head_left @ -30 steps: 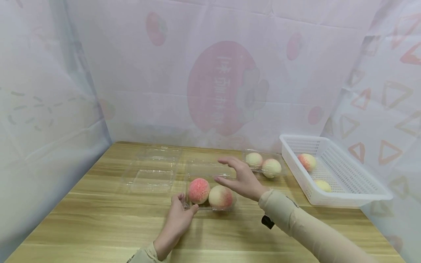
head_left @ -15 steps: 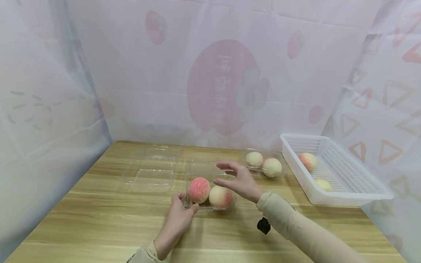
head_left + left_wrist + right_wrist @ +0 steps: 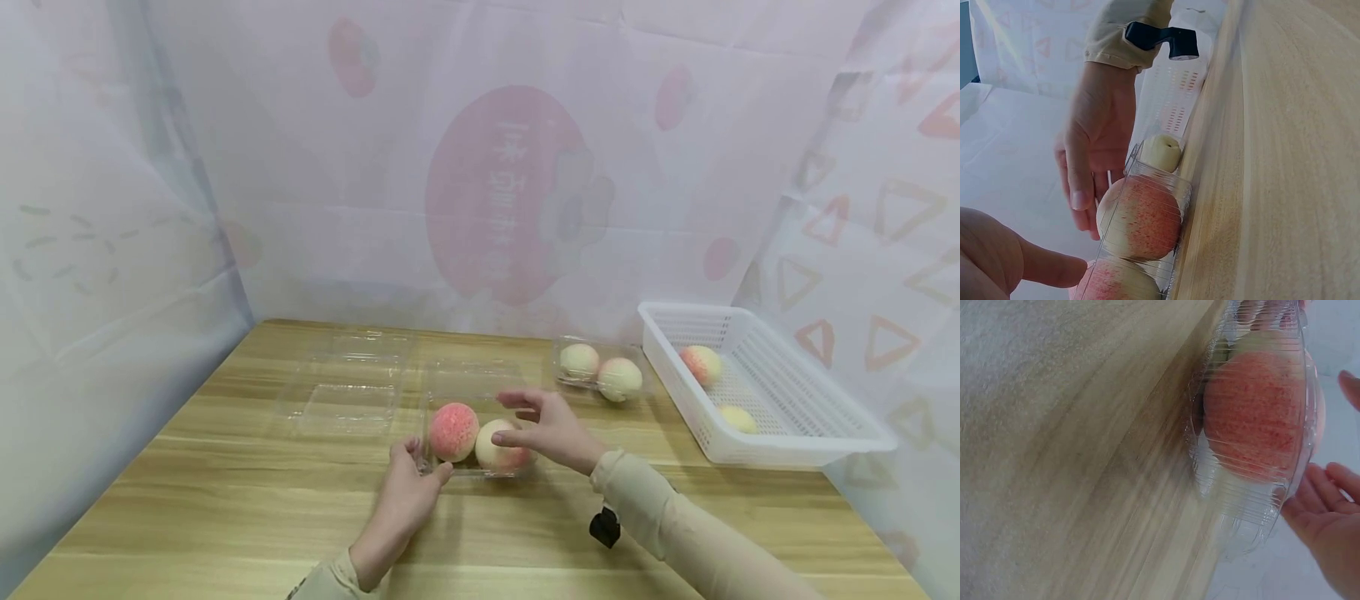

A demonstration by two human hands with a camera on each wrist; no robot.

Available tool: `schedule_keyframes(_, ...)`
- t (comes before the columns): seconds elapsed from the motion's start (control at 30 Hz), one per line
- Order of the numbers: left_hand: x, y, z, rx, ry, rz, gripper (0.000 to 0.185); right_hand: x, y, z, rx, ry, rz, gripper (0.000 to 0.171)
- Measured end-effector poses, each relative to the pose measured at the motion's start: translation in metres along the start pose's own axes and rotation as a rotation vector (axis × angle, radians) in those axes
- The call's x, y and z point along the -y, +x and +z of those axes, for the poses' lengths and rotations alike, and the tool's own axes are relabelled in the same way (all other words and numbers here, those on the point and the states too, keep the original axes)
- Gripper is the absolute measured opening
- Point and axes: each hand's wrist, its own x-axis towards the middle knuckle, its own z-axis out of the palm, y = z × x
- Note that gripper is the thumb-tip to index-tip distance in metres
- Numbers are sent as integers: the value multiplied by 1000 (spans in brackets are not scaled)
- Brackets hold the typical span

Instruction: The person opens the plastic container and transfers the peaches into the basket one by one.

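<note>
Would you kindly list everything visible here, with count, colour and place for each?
peaches in near box: two, pink and cream, table centre
near box: one, clear plastic, between the hands
empty box: one, clear, open, left of centre
far box: one, clear, holding two pale peaches, beside the basket
basket: one, white, table's right edge, holding two peaches
table: one, light wood
backdrop: white cloth, pink print
left hand: touches the near box's left front corner
right hand: fingers extended over the right peach

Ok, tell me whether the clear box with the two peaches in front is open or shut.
Open. The clear box has its lid lying back behind the peaches; the right hand hovers above them.
</note>
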Motion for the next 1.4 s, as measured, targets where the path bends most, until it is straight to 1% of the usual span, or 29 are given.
schedule_keyframes(0.17, -1, 0, 0, 5, 6, 0, 70, -4, 1, 3, 47, -75, 30, 62)
schedule_keyframes(0.43, -2, 0, 1, -7, 27, 6, 68, -8, 2, 6, 87, -119, -14, 66)
schedule_keyframes(0.7, -2, -1, 1, -13, 32, 6, 69, -7, 2, 7, 112, -207, -47, 65)
schedule_keyframes(0.93, 0, -1, 1, -13, 42, 25, 69, -6, 4, 9, 134, -252, -47, 62)
schedule_keyframes(1.13, 0, -1, 1, -12, 46, 24, 69, -5, 5, 10, 143, -291, -45, 62)
schedule_keyframes(1.4, 0, -1, 1, -15, 46, 28, 69, -6, 7, 10, 151, -307, -56, 61)
